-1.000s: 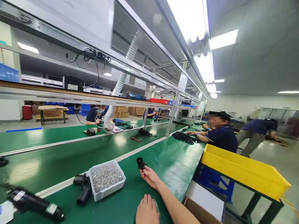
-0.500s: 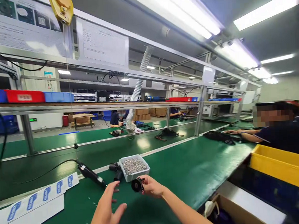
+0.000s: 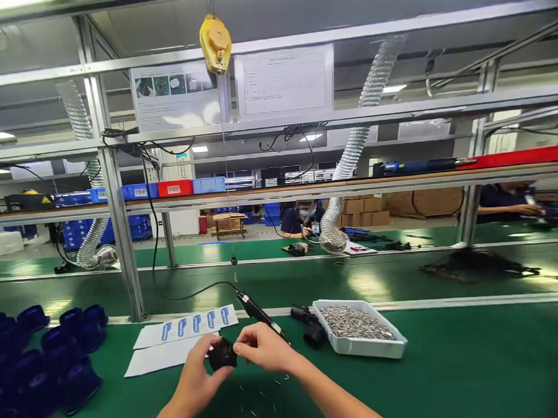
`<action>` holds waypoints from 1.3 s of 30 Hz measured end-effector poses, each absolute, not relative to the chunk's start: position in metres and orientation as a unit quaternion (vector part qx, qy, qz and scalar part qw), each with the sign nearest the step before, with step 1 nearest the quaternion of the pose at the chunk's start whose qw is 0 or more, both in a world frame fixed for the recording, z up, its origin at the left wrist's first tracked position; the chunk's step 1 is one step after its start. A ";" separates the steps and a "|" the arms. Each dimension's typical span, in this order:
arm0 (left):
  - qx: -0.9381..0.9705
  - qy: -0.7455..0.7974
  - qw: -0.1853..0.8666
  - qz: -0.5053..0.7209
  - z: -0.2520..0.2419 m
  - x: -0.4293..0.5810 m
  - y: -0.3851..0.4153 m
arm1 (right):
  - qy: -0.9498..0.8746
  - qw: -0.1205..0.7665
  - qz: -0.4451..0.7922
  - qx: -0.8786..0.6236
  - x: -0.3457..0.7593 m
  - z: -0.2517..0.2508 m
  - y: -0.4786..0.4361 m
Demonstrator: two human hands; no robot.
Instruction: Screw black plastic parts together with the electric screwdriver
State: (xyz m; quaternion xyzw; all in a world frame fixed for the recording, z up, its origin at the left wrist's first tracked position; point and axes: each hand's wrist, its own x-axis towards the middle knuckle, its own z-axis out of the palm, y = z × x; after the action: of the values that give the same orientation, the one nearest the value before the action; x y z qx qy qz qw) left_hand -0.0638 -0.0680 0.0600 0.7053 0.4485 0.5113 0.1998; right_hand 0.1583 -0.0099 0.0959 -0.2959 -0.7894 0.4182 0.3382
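Between my two hands is a small round black plastic part [image 3: 222,354], held just above the green bench. My left hand [image 3: 196,374] grips it from the left, with thumb below and fingers above. At its right edge, the fingertips of my right hand [image 3: 270,350] are pinched together against it; anything smaller between them is hidden. Behind the right hand lies a black electric screwdriver [image 3: 256,310] with its cable. A white tray [image 3: 368,348] of small metal screws or pins stands to the right, next to some black plastic parts [image 3: 311,326].
Label sheets [image 3: 187,332] with blue print lie behind my left hand. Several dark blue cup-like parts [image 3: 67,363] stand at left. Loose slivers [image 3: 262,394] are scattered in front. A metal post [image 3: 121,236] and yellow balancer [image 3: 216,44] rise behind; co-workers sit across.
My view has swung left, bringing the blue parts into sight. The black part, earlier in my right hand alone, is now in my left hand too, which was open before.
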 end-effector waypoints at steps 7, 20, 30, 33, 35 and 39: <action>0.635 0.377 0.449 0.504 0.010 -0.111 -0.032 | -0.785 0.419 0.288 -0.353 0.126 0.134 0.052; 0.700 0.422 0.453 0.356 0.021 -0.121 -0.047 | -0.718 0.268 0.555 -0.323 0.196 0.082 0.141; 0.721 0.445 0.389 0.360 0.024 -0.101 -0.038 | -0.562 0.459 0.668 -0.167 0.169 0.139 0.107; 0.728 0.409 0.414 0.362 0.027 -0.100 -0.033 | -0.508 0.486 0.696 -0.143 0.159 0.157 0.088; 0.710 0.409 0.422 0.388 0.026 -0.098 -0.034 | -0.485 0.496 0.705 -0.149 0.151 0.162 0.077; 0.670 0.440 0.425 0.421 0.025 -0.094 -0.039 | -0.475 0.511 0.701 -0.149 0.134 0.163 0.061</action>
State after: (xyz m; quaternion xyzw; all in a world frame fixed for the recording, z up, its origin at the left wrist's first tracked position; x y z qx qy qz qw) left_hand -0.0945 -0.0392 0.0249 0.6698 0.4397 0.4208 0.4255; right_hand 0.1343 0.0612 0.1633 -0.1488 -0.4751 0.7006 0.5112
